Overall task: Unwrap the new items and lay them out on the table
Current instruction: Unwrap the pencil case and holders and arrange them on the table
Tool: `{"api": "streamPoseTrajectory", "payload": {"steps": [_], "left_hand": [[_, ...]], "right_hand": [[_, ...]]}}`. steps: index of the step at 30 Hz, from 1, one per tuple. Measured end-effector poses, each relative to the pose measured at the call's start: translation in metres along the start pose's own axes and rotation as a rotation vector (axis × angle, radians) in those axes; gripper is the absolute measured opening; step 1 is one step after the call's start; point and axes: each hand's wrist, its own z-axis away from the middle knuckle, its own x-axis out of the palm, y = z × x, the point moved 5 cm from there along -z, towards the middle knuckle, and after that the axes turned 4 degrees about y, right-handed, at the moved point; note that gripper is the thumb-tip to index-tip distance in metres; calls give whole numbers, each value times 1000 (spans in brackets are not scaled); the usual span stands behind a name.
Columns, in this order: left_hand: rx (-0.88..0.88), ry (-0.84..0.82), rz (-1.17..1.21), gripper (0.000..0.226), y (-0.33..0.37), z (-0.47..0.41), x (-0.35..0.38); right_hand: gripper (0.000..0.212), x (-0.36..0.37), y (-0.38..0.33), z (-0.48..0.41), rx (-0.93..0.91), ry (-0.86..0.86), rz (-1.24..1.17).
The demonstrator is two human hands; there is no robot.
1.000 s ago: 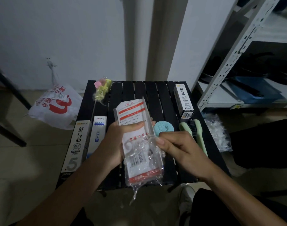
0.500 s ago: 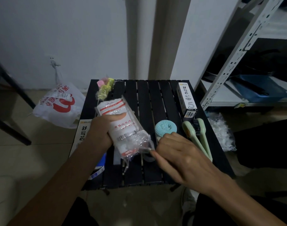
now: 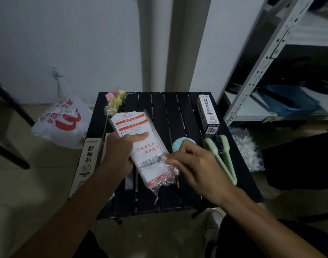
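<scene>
A: What is held by the two hands?

B: One white packet with red print (image 3: 140,146) is gripped at its middle by the left hand (image 3: 120,151), thumb across the front. It is kept tilted just above the black slatted surface (image 3: 165,112). The crumpled clear wrapper (image 3: 165,175) at its lower end is pinched by the fingertips of the right hand (image 3: 198,164).

A: And what is laid out around them?

B: Two long white boxes are counted: one (image 3: 86,161) at the left edge beside the left wrist, one (image 3: 209,114) at the far right. One round blue item (image 3: 180,144) is seen just behind the right hand, and one pale green tool (image 3: 223,159) lies beside it. One pink and yellow wrapped bundle (image 3: 115,101) sits at the far left corner.

A: Off the surface?

B: One white and red bag (image 3: 60,121) is on the floor to the left, one clump of clear plastic (image 3: 249,151) to the right.
</scene>
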Motion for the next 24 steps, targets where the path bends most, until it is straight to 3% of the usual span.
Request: {"api": "streamPoseTrajectory", "payload": {"steps": [4,8,14,20,24], "left_hand": [[-30,63,114,36,2,-11,-10],[-73,55,144,32,1,-16,-10],[-82,35,136,16,4,-21,-11],[-7,147,135,37,4,-21,-16],[68,150,11,41,9,-16,-13]], "right_hand": [[11,-3,-17,1,-101,139,49],[22,-5,-34,2,-160,209,43],[34,-7,-55,4,-203,207,27],[16,-2,-32,-2,-30,89,10],[57,10,-32,-7,15,-123,84]]}}
